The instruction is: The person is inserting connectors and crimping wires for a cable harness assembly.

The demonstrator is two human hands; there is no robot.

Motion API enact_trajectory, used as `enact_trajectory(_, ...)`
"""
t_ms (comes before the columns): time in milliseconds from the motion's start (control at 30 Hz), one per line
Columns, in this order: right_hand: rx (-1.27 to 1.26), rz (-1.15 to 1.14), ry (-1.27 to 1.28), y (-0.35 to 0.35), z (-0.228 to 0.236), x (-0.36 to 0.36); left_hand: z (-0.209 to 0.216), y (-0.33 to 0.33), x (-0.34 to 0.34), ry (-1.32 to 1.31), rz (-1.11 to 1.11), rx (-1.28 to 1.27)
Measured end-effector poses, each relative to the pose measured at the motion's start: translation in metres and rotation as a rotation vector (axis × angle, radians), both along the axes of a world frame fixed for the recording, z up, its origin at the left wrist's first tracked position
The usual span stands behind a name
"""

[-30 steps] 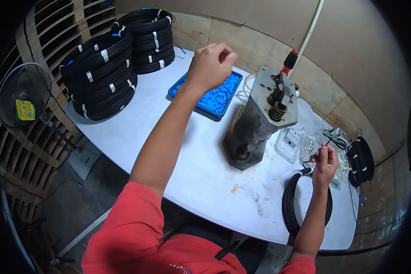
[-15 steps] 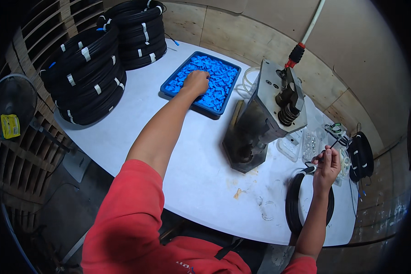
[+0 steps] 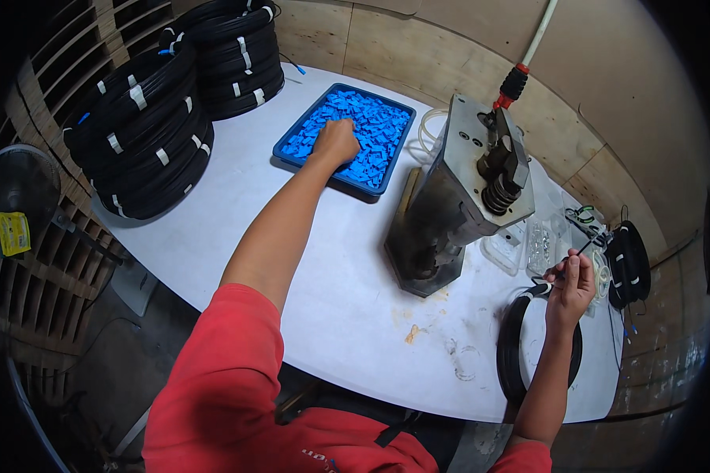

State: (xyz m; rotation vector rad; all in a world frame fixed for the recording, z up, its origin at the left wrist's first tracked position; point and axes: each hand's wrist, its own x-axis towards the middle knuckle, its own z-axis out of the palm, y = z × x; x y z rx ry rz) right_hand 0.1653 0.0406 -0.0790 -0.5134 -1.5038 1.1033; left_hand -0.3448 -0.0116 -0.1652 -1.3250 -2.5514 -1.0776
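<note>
My left hand (image 3: 337, 143) reaches into a dark blue tray (image 3: 399, 155) filled with small bright blue plastic pieces (image 3: 380, 126). Its fingers curl down into the heap, and the fingertips with whatever they pinch are hidden under the hand. On the right, my right hand (image 3: 572, 293) is raised over the table, thumb and fingers closed on a thin black cable (image 3: 584, 246) whose end sticks up past them. Below that hand lies a coil of black cable (image 3: 513, 347), partly covered by my forearm.
Between my hands stands a heavy metal press-like device (image 3: 430, 229) with a spring and a red-black fitting on top. Tall stacks of black cable coils (image 3: 138, 130) stand at the left. Clear plastic containers (image 3: 503, 251) and another black coil (image 3: 627, 264) sit at the right.
The view has shifted slightly. My left hand stays in the tray with its fingers a little more tucked under; my right hand still holds the cable.
</note>
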Motion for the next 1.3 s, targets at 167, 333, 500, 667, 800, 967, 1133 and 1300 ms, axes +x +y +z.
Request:
enact_trajectory(167,0.009,-0.002,0.001,0.003,-0.001,0.002,-0.004,0.004,-0.003,0.027,0.059,0.051)
enact_trajectory(333,0.005,-0.027,0.018,0.004,-0.001,0.002,-0.001,-0.001,-0.011,-0.014,0.037,0.191)
enact_trajectory(500,0.003,-0.029,0.010,0.003,0.002,0.007,0.009,0.001,-0.003,-0.234,0.037,0.265)
enact_trajectory(667,0.000,-0.021,0.018,0.001,0.002,0.000,-0.005,0.003,-0.026,-0.340,-0.018,0.449)
enact_trajectory(800,0.006,-0.015,0.017,0.002,0.001,0.001,-0.001,0.004,-0.020,-0.395,-0.104,0.509)
enact_trajectory(967,-0.025,-0.002,0.024,-0.002,0.000,-0.003,0.014,-0.005,-0.017,-0.652,-0.237,0.662)
enact_trajectory(1133,-0.036,-0.016,0.013,-0.007,0.006,-0.005,0.085,-0.018,0.016,-0.994,-0.445,0.836)
enact_trajectory(1300,0.024,-0.017,0.014,-0.007,0.011,-0.005,0.197,-0.046,0.091,-0.953,-0.914,0.870)
